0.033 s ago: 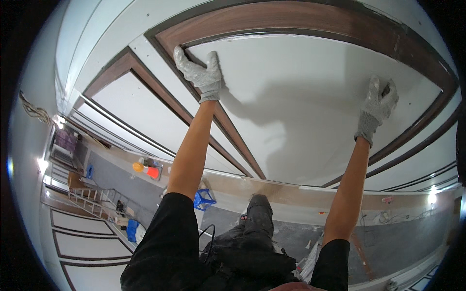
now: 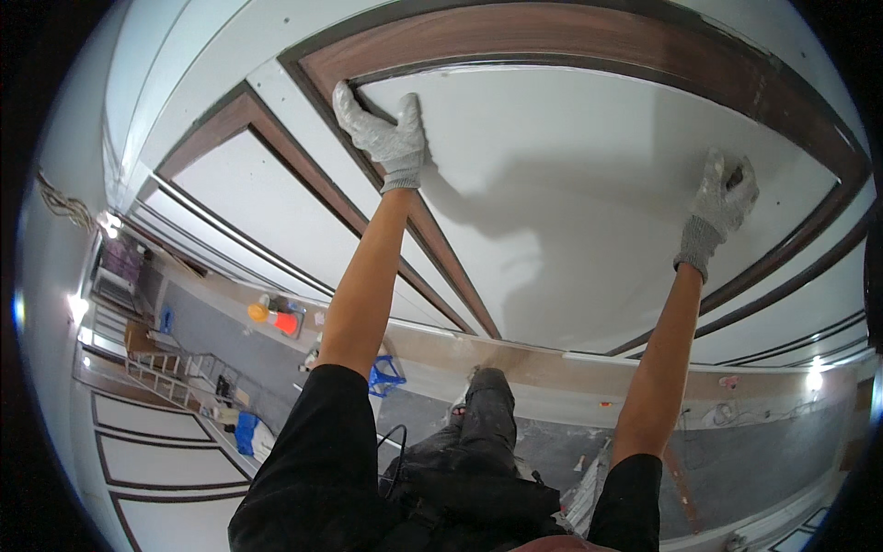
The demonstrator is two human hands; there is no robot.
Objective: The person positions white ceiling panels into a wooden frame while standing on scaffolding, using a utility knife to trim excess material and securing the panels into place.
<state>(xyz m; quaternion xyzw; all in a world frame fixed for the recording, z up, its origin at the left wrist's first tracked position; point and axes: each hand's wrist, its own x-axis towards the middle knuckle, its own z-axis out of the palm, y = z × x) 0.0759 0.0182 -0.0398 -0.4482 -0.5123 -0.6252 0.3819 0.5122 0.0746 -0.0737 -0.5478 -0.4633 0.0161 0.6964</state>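
A large white panel point(image 2: 579, 120) with dark-edged brown wood trim point(image 2: 552, 28) fills the upper middle of the head view. My left hand point(image 2: 380, 133), in a pale knitted glove, rests spread at the panel's upper left, against the inner edge of the trim, thumb and fingers apart. On the panel's right part lies my right hand point(image 2: 722, 202), gloved alike, its fingers bent but apart; whether anything small is under them is hidden. Both forearms reach up from the lower edge, and a broad shadow falls across the panel between the hands.
Another trimmed panel point(image 2: 239, 202) is to the left. Below are grey flooring point(image 2: 754, 469), an orange cone point(image 2: 285, 320), a blue plastic stool point(image 2: 384, 375) and a metal ladder point(image 2: 166, 377). Loose cables point(image 2: 64, 202) hang on the far-left wall. My legs stand at bottom centre.
The view has shifted very slightly. Both hands keep their places on the panel, with no visible change in their grip.
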